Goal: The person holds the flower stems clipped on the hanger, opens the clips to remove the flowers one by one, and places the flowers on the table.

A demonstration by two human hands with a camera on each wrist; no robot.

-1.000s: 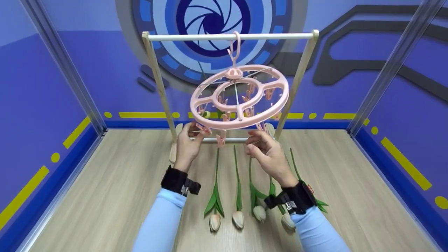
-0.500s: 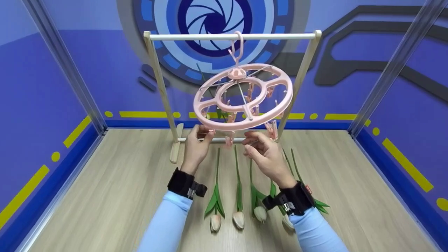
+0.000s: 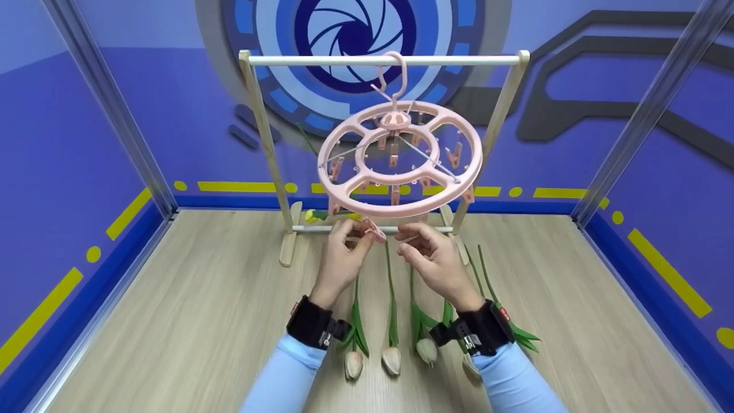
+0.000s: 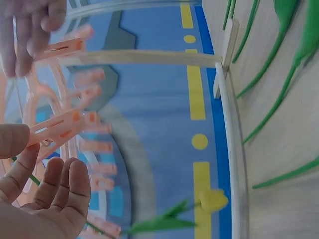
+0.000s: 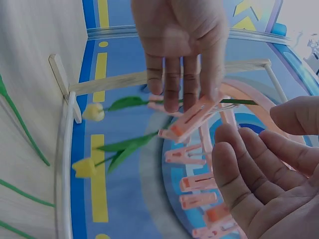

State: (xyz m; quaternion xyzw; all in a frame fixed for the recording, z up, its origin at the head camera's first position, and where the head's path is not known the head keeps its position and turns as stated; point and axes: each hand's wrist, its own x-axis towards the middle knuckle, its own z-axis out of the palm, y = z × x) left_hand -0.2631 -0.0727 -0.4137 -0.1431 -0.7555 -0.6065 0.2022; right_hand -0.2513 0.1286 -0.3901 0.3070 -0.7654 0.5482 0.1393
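My left hand (image 3: 338, 258) pinches a pink clothespin (image 4: 57, 125) between thumb and index finger, just below the front rim of a round pink clip hanger (image 3: 401, 207). Beside it, my right hand (image 3: 438, 261) has its fingers loosely bent with nothing in them, palm toward the left hand. Several other clothespins hang around the hanger's rings. Behind the rim, a yellow tulip (image 5: 84, 168) and a paler tulip (image 5: 93, 111) hang head down. What grips their stems is hard to make out.
A wooden rack with a white top bar (image 3: 321, 60) carries the hanger by its hook. Several tulips lie on the wooden table (image 3: 172, 321) in front, among them a pale one (image 3: 391, 361), stems toward the rack. Blue patterned walls (image 3: 80, 132) enclose the sides and back.
The left hand has moved right and down, with its clothespin, toward the right hand. The hanger has turned, its clips have shifted, and yellow tulip heads now show behind the left hand.
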